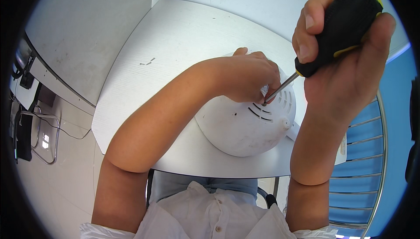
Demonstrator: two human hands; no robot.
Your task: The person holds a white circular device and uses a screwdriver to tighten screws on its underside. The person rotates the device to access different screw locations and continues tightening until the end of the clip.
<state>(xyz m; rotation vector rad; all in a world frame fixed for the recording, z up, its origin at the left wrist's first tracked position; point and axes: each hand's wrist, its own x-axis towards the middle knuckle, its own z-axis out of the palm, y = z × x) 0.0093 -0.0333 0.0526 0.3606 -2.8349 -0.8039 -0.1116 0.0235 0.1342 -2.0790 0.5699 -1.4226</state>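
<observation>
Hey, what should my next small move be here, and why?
Probably a slight turn of the black-and-yellow-handled metal screwdriver: your right hand grips it, its slim tip appears to meet the slotted, rounded white dome, and your left hand rests on the dome close by.

Bright light, dark curved fisheye rim.

Both arms bare below the upper arm, elbows bent. My left forearm (168, 107) slants up and across to the right, wrist (214, 77) arched, left hand (251, 79) back-up with fingers bent downward — how tightly they pinch, can't tell. Right forearm (321, 145) near upright; right hand (339, 81) raised higher, palm toward my face — fingers curled in a wraparound grip on one side, thumb (381, 35) up the other.
</observation>
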